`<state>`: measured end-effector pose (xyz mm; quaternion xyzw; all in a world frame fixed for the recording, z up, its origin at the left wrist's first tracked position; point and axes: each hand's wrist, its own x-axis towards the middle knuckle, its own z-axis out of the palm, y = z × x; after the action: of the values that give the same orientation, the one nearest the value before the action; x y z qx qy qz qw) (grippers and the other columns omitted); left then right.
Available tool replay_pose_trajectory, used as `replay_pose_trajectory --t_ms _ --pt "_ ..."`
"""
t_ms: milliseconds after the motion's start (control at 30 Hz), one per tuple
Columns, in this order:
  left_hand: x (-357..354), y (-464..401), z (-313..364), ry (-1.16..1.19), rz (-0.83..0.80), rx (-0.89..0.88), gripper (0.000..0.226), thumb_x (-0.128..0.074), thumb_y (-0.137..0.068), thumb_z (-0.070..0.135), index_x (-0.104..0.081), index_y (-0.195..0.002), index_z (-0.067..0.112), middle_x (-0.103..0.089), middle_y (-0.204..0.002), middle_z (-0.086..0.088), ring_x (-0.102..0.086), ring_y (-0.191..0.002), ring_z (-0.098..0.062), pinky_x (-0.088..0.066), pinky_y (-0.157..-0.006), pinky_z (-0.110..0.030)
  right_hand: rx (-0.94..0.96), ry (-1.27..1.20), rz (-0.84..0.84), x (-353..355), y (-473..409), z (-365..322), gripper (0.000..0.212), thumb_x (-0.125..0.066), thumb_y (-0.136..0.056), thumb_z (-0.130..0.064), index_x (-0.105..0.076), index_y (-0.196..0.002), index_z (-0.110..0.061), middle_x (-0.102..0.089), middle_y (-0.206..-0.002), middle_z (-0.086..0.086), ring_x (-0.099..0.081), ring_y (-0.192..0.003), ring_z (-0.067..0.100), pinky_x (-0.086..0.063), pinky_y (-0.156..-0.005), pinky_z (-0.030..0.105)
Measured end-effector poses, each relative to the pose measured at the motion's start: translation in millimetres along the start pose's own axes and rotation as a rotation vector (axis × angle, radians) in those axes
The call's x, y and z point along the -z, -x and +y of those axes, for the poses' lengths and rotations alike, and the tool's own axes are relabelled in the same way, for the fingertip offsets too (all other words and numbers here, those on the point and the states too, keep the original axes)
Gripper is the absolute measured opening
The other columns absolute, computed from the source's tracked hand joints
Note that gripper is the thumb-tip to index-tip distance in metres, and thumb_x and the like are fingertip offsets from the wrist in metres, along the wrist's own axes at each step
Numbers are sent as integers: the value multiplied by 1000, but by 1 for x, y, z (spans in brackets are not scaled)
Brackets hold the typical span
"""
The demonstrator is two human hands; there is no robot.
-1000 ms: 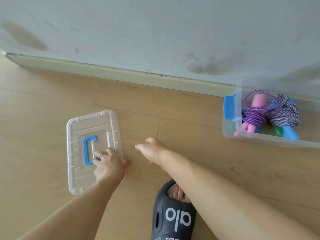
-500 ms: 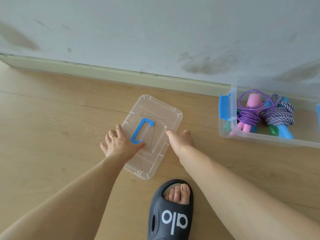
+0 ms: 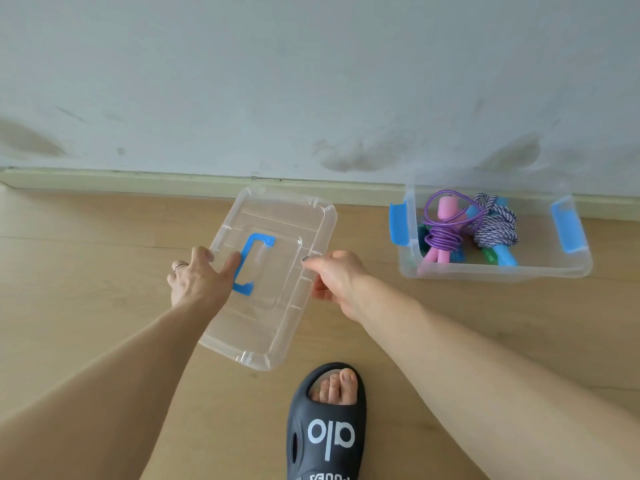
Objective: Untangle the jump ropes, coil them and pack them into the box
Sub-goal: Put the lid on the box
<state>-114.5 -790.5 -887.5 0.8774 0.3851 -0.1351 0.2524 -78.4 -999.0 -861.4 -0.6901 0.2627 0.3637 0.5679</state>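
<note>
A clear plastic lid (image 3: pixel 277 327) with a blue handle (image 3: pixel 254 263) is held up off the wooden floor, between both hands. My left hand (image 3: pixel 197 278) grips its left edge, thumb on top near the blue handle. My right hand (image 3: pixel 334 280) pinches the lid's right edge. To the right, by the wall, stands the open clear box (image 3: pixel 491 271) with blue latches. Inside it lie a coiled purple rope with pink handles (image 3: pixel 445 233) and a coiled purple-white braided rope with blue handles (image 3: pixel 495 226); green parts show beneath them.
A foot in a dark slipper (image 3: pixel 327 424) stands on the floor just below the lid. The pale wall and its skirting board (image 3: pixel 138 180) run along the back. Bare wooden floor lies to the left.
The lid went from lying flat on the floor at the left to being lifted and carried rightward toward the box. My right hand has taken hold of its right edge.
</note>
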Motion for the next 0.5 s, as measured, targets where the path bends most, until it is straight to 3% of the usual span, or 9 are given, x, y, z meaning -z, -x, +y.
replay_pose_trajectory --t_ms 133,267,333,400,500 --pt "49 20 44 10 103 -256 48 -52 -86 63 -47 -122 32 -41 -116 -7 -36 -124 -31 -40 -89 -44 157 9 30 29 46 -31 36 -77 -79 -32 -49 -89 -13 -55 -69 4 -58 -56 20 -62 -79 41" --pt "89 52 111 -82 67 -615 44 -52 -91 56 -41 -132 44 -41 -116 -4 -40 -117 -28 -41 -89 -43 242 -162 175 83 76 -39 25 -66 -90 -30 -52 -87 -9 -51 -63 8 -59 -44 23 -61 -79 50" --pt "99 69 148 -173 21 -744 50 -52 -92 56 -36 -139 49 -45 -121 -5 -40 -119 -29 -41 -95 -46 222 -280 235 117 84 -35 19 -59 -94 -22 -54 -89 -5 -49 -63 9 -60 -45 26 -60 -65 40" --pt "96 87 184 -243 0 -799 59 -53 -92 57 -31 -145 44 -46 -130 -9 -39 -126 -31 -39 -101 -48 189 -379 297 149 92 -24 17 -54 -98 -21 -56 -92 -5 -54 -66 8 -62 -47 24 -57 -56 33" --pt "72 116 230 -250 -67 -727 77 -58 -91 55 -23 -152 23 -43 -142 -14 -42 -130 -34 -40 -101 -45 133 -577 335 193 98 -5 20 -48 -103 -17 -54 -90 -3 -59 -54 8 -60 -51 24 -59 -73 41"
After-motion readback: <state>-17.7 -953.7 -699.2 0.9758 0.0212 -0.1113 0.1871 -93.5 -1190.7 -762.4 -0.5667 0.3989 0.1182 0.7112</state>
